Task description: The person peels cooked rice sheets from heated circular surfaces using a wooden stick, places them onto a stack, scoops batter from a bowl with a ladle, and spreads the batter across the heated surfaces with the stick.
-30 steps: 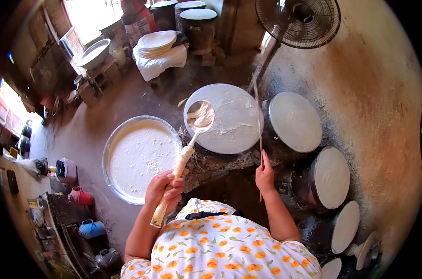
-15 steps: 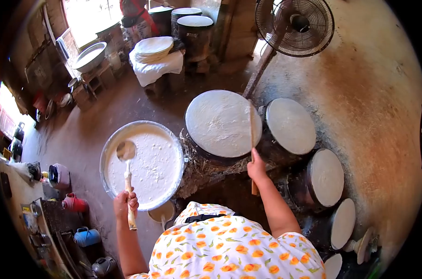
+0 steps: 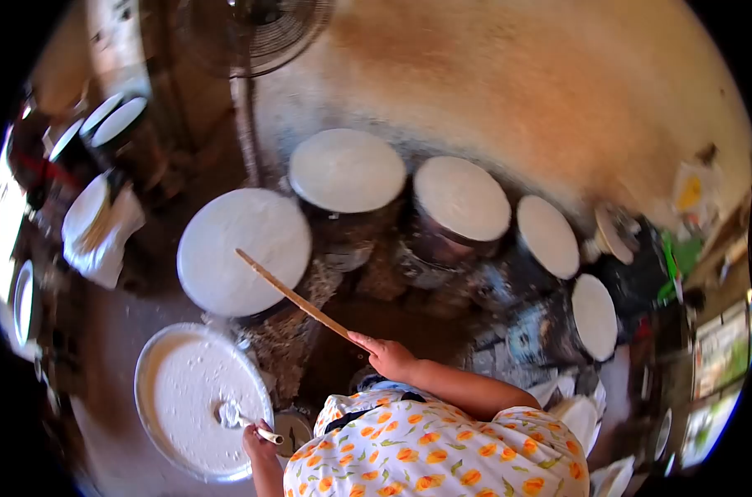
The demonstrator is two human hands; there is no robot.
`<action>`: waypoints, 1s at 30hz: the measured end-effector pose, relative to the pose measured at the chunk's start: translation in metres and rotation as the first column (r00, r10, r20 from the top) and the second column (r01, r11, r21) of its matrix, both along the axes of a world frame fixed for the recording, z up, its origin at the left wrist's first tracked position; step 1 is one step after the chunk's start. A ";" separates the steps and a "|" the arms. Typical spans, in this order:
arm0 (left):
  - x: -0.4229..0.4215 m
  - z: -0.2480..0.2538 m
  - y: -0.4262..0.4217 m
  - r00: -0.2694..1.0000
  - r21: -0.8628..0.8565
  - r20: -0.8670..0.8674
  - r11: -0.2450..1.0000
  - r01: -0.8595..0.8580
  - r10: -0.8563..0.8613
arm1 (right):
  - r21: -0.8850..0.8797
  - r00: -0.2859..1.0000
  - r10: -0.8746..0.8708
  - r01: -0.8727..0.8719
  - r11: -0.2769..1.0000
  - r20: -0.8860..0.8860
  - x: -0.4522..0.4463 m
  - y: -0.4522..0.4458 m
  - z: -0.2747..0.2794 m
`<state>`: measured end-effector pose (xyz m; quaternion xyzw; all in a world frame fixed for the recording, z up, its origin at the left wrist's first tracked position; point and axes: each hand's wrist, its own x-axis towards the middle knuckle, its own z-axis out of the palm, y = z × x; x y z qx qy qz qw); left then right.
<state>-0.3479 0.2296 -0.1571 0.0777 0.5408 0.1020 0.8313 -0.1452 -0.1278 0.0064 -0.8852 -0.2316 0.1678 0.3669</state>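
Currently, in the head view, both hands are occupied. The left hand [image 3: 261, 447] has its fingers curled around the handle of a metal ladle [image 3: 230, 413], its bowl down in the white batter [image 3: 185, 373] of a wide, round basin [image 3: 139, 385]. Gripping the handle well back from the bowl presumably keeps the fingers out of the batter; how the thumb presses is too small to tell.

The right hand [image 3: 390, 359] is closed around 1 end of a long, thin wooden stick [image 3: 293, 296], the index finger lying along it. That end hold seems to give the stick its reach: its far tip lies over the nearest white drum top [image 3: 227, 228], though whether the 2 touch I cannot tell.

The basin stands just beside this drum, apparently so that batter and drum top are both within arm's reach. Another 4 white-topped drums [image 3: 348, 171] curve away to the right, likely arranged around the person for the same reason. At the left, a stack of round white sheets [image 3: 86, 205] rests on a white cloth [image 3: 119, 236], probably laid there to keep them clean.
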 end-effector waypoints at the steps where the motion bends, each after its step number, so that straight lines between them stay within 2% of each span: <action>1: 0.011 -0.012 -0.006 1.000 0.012 -0.021 1.000 0.009 -0.009 | 0.002 0.998 -0.056 0.056 0.998 0.005 -0.006 -0.014 0.003; 2: 0.013 -0.030 -0.007 0.998 0.016 -0.016 0.998 0.066 -0.065 | -0.001 0.996 -0.089 0.089 0.996 0.007 -0.012 -0.029 0.007; 3: 0.015 -0.050 -0.003 0.982 0.050 0.089 0.985 0.163 -0.167 | -0.005 0.992 -0.123 0.123 0.992 0.011 -0.017 -0.043 0.009; 5: 0.046 -0.048 -0.015 0.929 0.098 0.197 0.949 0.298 -0.312 | 0.045 0.974 -0.212 0.208 0.977 0.082 -0.028 -0.069 0.004; 7: 0.078 -0.004 -0.058 0.961 0.036 0.128 0.969 0.243 -0.246 | 0.054 0.950 -0.309 0.306 0.950 0.049 -0.035 -0.095 0.000; 9: 0.091 -0.006 -0.078 0.943 0.081 0.148 0.954 0.290 -0.299 | 0.068 0.920 -0.381 0.376 0.924 0.095 -0.041 -0.125 -0.013; 10: 0.095 -0.005 -0.088 0.838 0.260 0.152 0.839 0.478 -0.524 | 0.081 0.905 -0.417 0.411 0.908 0.080 -0.043 -0.141 -0.015; 12: 0.121 0.003 -0.111 0.898 0.032 0.083 0.901 0.432 -0.433 | 0.105 0.865 -0.498 0.491 0.865 0.057 -0.050 -0.176 -0.020; 13: 0.132 -0.001 -0.124 0.879 0.044 0.079 0.882 0.469 -0.471 | 0.102 0.838 -0.542 0.535 0.838 0.059 -0.052 -0.196 -0.024; 15: 0.154 -0.009 -0.144 0.871 -0.120 0.046 0.863 0.492 -0.490 | 0.113 0.791 -0.609 0.601 0.791 0.056 -0.057 -0.236 -0.033; 17: 0.180 -0.002 -0.187 0.868 -0.099 -0.019 0.865 0.493 -0.497 | 0.237 0.706 -0.697 0.661 0.712 0.125 -0.065 -0.282 -0.038; 19: 0.200 -0.006 -0.221 0.781 0.046 0.076 0.785 0.618 -0.619 | 0.240 0.655 -0.737 0.698 0.675 0.168 -0.077 -0.327 -0.036; 20: 0.210 -0.004 -0.237 0.764 0.054 0.073 0.768 0.638 -0.641 | 0.209 0.608 -0.786 0.759 0.617 0.113 -0.081 -0.349 -0.042; 21: 0.220 0.003 -0.257 0.690 0.103 0.184 0.711 0.695 -0.701 | 0.172 0.555 -0.830 0.813 0.556 0.060 -0.086 -0.369 -0.044; 23: 0.241 0.022 -0.303 0.492 0.215 0.382 0.593 0.776 -0.782 | 0.220 0.471 -0.877 0.849 0.481 0.098 -0.101 -0.400 -0.029; 24: 0.247 0.042 -0.333 0.306 0.443 0.286 0.409 0.798 -0.908 | 0.205 0.409 -0.909 0.886 0.416 0.075 -0.111 -0.415 -0.020; 25: 0.256 0.059 -0.363 0.286 0.445 0.280 0.388 0.807 -0.916 | 0.190 0.346 -0.937 0.917 0.350 0.052 -0.122 -0.427 -0.017; 26: 0.264 0.074 -0.392 0.353 0.377 0.138 0.378 0.845 -0.926 | 0.160 0.269 -0.963 0.952 0.262 -0.020 -0.133 -0.439 -0.033; 27: 0.273 0.083 -0.416 0.400 0.307 -0.012 0.378 0.874 -0.916 | 0.162 0.182 -0.973 0.974 0.159 -0.142 -0.146 -0.445 -0.021; 29: 0.289 0.093 -0.453 0.327 0.311 0.024 0.318 0.895 -0.945 | 0.164 -0.011 -0.940 0.984 -0.070 -0.341 -0.171 -0.455 -0.018; 30: 0.295 0.103 -0.476 0.215 0.403 0.035 0.210 0.891 -0.976 | 0.160 -0.034 -0.936 0.983 -0.096 -0.349 -0.186 -0.459 -0.022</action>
